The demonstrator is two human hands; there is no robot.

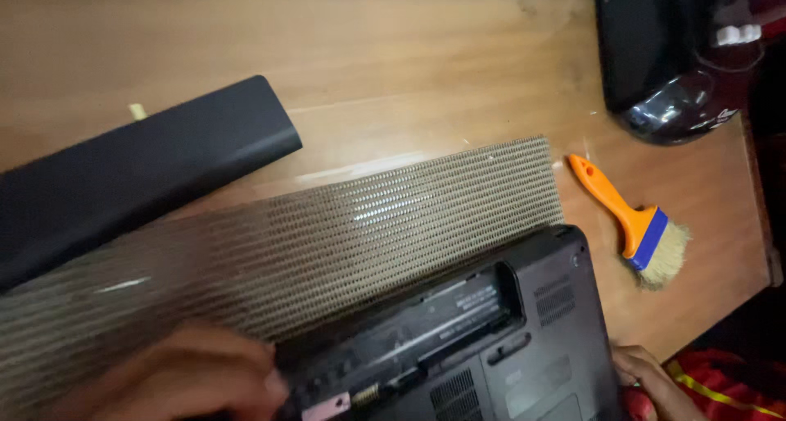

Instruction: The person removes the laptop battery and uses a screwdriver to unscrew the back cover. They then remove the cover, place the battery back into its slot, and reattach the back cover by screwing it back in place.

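Observation:
A black laptop (508, 347) lies upside down on a ridged mat (344, 224), its long battery bay empty. My left hand (172, 380), blurred, rests at the laptop's left end, fingers on its edge. My right hand (651, 384) touches the laptop's right side near the bottom corner. A long black battery pack (139, 171) lies on the wooden table (368, 52) beyond the mat, away from both hands.
An orange-handled brush (634, 224) with a blue band and pale bristles lies right of the mat. A glossy black object (663, 52) sits at the table's far right corner. Red cloth (720, 388) shows past the table's right edge.

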